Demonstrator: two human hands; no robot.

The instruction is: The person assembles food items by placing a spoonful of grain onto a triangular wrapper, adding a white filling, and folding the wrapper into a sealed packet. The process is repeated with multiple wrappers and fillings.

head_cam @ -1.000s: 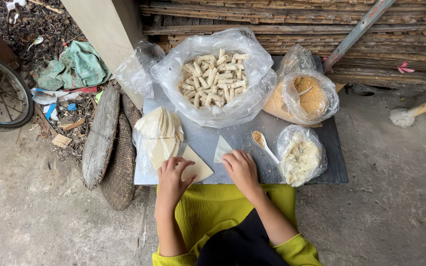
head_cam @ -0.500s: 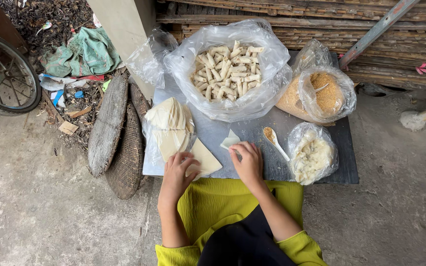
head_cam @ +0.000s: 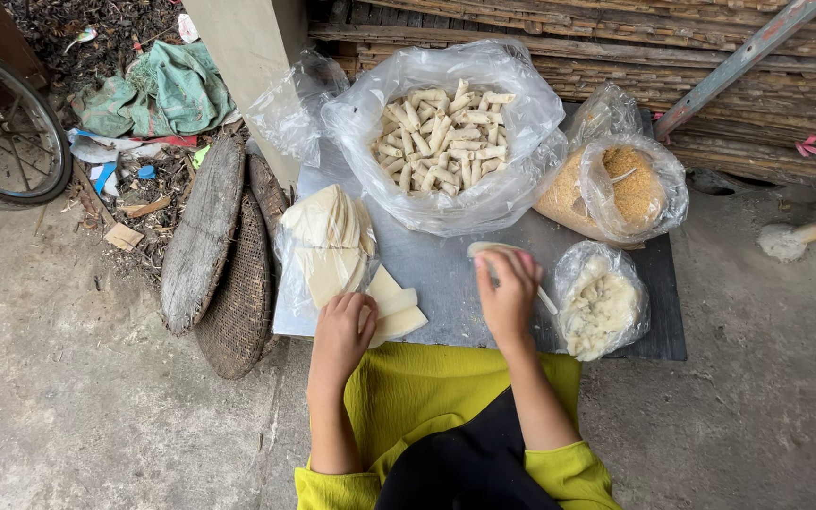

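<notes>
grey board [head_cam: 446,283] under food bags [head_cam: 446,142]

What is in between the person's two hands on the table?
In the head view, between the left hand and the right hand lie loose pale wrapper sheets, then bare grey tabletop.

pale wrapper sheets [head_cam: 391,304] stacked flat, spoon [head_cam: 545,300] hand-covered

Yellow-green top, sleeves pushed above elbows; forearms bare; dark hair at bottom edge; no rings visible.
</notes>
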